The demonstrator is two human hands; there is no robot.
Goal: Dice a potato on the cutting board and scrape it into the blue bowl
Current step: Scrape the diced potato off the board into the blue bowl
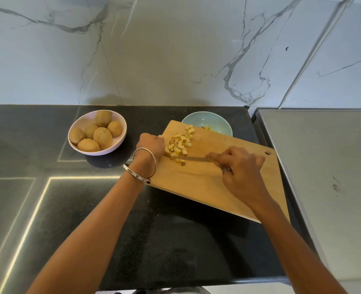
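On the dark counter [111,209], a wooden cutting board [207,187] is lying at a slant, with its far corner hanging over the blue bowl [215,124]. Potato cubes [178,145] are sitting in a loose pile on the far left part of the board. Some cubes are lying near the board's far edge, just beside the bowl. A few yellow bits are showing inside the bowl, right behind the board's edge.

A person's right hand [241,166] is closing around the handle of a knife [196,159]. The thin blade is lying low across the board and pointing left, and its tip is touching the near side of the cube pile. The handle is mostly hiding under the fingers.

The left hand [151,145] is curling shut at the left edge of the board, right next to the cubes. I cannot tell if it is gripping the board or just resting against it. 2 silver bangles [143,166] are hanging around the left wrist.

To the left of the board, a white bowl [73,143] is holding 6 whole potatoes [102,135]. A white marble wall [175,49] is standing behind the counter. A grey metal surface [324,166] is sitting to the right.
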